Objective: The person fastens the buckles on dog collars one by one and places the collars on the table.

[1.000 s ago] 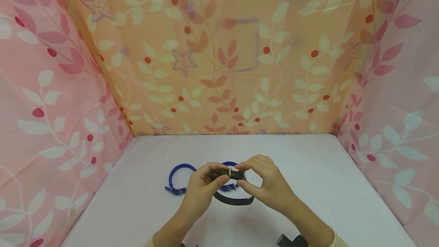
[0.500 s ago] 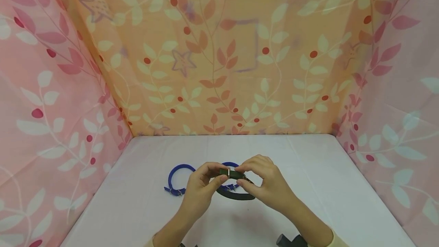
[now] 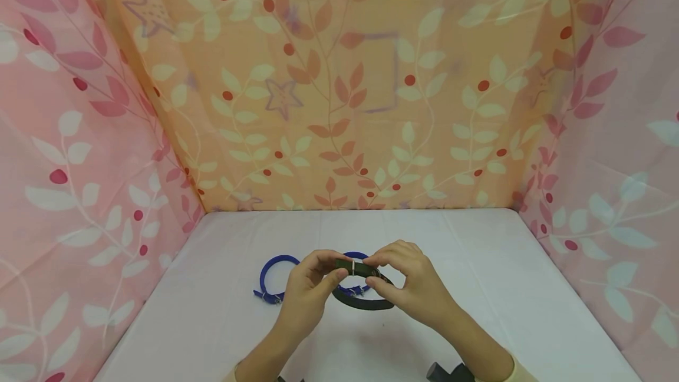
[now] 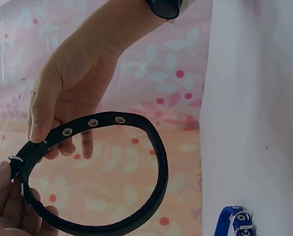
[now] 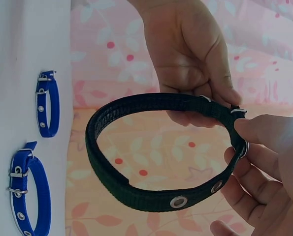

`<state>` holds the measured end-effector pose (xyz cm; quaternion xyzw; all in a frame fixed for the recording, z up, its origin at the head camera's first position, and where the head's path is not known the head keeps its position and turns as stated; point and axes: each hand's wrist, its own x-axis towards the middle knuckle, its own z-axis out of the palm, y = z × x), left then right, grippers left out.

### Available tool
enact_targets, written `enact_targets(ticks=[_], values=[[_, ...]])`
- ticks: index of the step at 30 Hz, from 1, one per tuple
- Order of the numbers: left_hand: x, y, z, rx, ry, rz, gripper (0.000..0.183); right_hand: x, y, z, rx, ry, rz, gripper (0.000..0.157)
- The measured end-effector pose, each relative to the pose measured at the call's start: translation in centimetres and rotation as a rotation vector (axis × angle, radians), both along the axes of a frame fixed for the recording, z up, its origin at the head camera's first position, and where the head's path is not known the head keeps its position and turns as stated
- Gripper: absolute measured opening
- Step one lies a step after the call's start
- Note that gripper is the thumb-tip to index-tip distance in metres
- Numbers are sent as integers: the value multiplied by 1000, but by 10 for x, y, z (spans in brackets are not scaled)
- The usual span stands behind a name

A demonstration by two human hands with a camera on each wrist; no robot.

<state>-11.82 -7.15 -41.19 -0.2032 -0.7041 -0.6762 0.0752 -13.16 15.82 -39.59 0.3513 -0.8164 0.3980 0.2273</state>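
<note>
Both hands hold a dark green dog collar [image 3: 366,303] up over the table, closed into a loop with metal eyelets along its band. My left hand [image 3: 306,290] pinches the strap between thumb and fingers just left of the metal buckle [image 3: 353,267]. My right hand [image 3: 416,276] pinches the band to the right of that buckle, thumb below and fingers above. In the right wrist view the collar [image 5: 136,194] hangs as a wide loop, with the right thumb [image 5: 264,129] close by a metal ring. The left wrist view shows several eyelets on the collar [image 4: 161,162].
Two blue collars lie behind the hands on the white table [image 3: 212,323]: one at left [image 3: 265,276], the other [image 3: 355,254] partly covered by the hands and dark collar. Patterned cloth walls [image 3: 339,134] enclose the back and sides. A dark device [image 3: 451,373] sits by the right forearm.
The left hand has shifted slightly left, with more strap showing around the buckle. The collar's lower loop has swung up a little. The right hand stays nearly still.
</note>
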Motion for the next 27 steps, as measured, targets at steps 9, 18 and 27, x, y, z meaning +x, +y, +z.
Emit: enact_targets(ticks=[9,18,27], values=[[0,-2,3,75,-10,2,22,-2,1,-1,-6,10,-17,29],[-2,-10,10,93,-6,121,23,-4,3,-1,-13,4,-38,27],[-2,-16,16,135,-3,145,26,-4,2,-3,-31,-29,-71,26]])
